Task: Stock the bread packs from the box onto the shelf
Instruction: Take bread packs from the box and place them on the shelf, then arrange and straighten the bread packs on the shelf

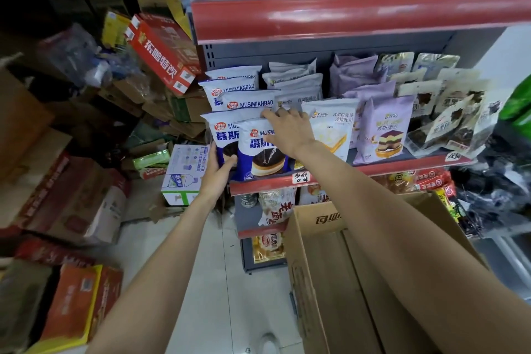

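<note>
Stocking looks nearly done: box (330, 267) shows empty, blue bread packs (244, 100) fill the shelf's (373, 169) left end. Left hand (218, 169) and right hand (287, 129) grip the front pack (263, 158) at the shelf's front edge.

The bread pack (260, 149) under my right hand (287, 131) is smooth, glossy plastic film, blue and white, creased where my fingers press its top. The pack behind it (222, 135), held by my left hand (217, 172), has the same slick wrapper. The shelf (373, 169) is grey painted metal with a shiny red front strip. The box (324, 267) is matt brown cardboard, rough at its edges. The floor (218, 282) is pale, smooth tile.
</note>
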Demonstrator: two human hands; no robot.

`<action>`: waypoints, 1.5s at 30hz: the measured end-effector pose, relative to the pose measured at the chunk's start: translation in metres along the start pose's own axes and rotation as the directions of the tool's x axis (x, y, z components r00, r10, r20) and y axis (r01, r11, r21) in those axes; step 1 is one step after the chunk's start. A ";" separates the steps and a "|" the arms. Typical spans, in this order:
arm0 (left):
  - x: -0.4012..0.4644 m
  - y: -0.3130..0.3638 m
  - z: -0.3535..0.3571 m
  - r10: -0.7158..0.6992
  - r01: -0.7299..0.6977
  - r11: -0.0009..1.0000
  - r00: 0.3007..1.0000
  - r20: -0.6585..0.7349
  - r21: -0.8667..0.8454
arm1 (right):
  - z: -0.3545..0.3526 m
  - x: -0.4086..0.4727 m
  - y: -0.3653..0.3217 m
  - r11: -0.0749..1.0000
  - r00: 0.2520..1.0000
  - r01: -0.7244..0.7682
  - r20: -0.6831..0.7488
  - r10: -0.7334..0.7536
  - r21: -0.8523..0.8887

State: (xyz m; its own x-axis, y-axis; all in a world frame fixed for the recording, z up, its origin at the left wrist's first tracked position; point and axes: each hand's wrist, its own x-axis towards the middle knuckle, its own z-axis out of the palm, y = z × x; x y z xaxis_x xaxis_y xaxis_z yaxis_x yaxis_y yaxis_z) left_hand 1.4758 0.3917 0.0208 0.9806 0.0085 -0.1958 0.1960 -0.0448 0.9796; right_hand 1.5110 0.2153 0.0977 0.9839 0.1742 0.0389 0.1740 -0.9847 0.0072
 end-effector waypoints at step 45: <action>-0.207 0.151 0.340 0.134 -0.530 -0.009 0.840 0.526 0.848 | -0.108 -0.330 0.395 0.876 0.952 0.026 0.255 -0.168 0.482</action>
State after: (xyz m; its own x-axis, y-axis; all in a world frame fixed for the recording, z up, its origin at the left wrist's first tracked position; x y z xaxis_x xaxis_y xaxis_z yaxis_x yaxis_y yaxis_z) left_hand 1.3018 0.0438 0.1935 0.8495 -0.5246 -0.0567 -0.5219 -0.8512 0.0564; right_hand 1.2510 -0.2309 0.1956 0.9178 0.3315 -0.2185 0.1969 -0.8579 -0.4746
